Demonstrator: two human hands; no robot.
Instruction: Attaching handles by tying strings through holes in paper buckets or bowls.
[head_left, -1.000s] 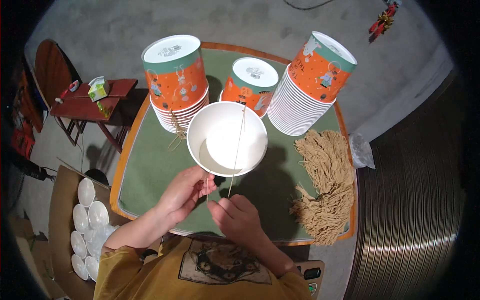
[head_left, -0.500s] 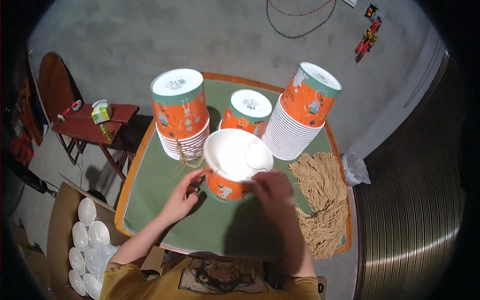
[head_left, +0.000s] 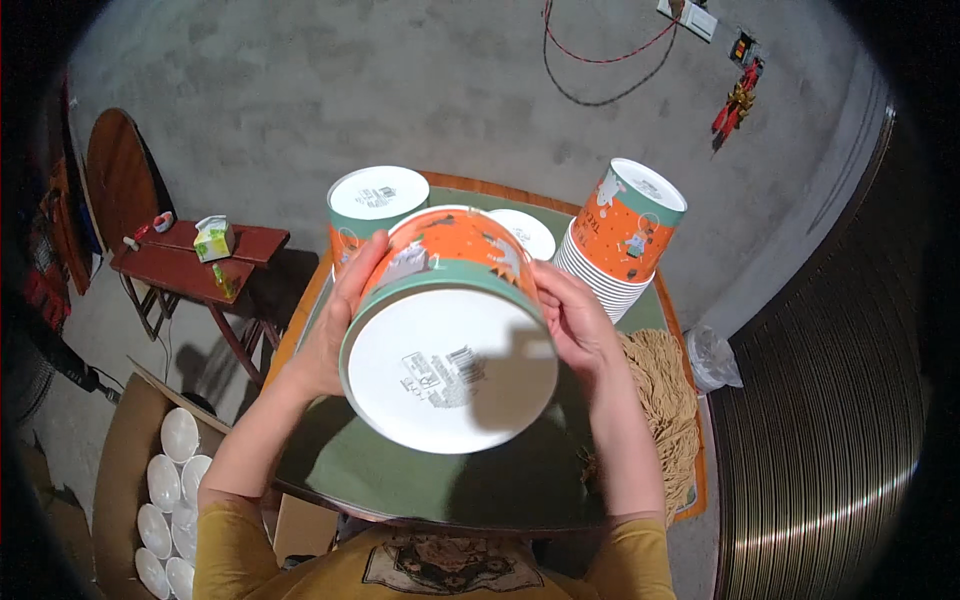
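A large paper bucket (head_left: 450,375), orange with a green band, is raised between my hands and tipped so its white base faces me. My left hand (head_left: 338,325) is wrapped against its left side. On the other side my right hand (head_left: 578,315) grips the wall, fingers toward the far side. The bucket's open mouth points away, and its inside is hidden. Behind it stand upside-down buckets: a left stack (head_left: 378,195), a partly covered middle one (head_left: 527,236) and a tall right stack (head_left: 632,220). Near my right forearm lies a heap of tan string (head_left: 665,400).
Under everything is a table with a green top (head_left: 400,490) and wooden edging. A cardboard box (head_left: 115,480) holding several white containers (head_left: 165,483) stands at lower left. Farther left, a red bench (head_left: 185,262) carries a tissue pack (head_left: 213,240). A ribbed metal shutter (head_left: 820,400) rises at right.
The bucket has been lifted off the table and turned from mouth-up to base toward me. Both hands now clasp its sides; earlier my left hand was beside it and my right at its rim.
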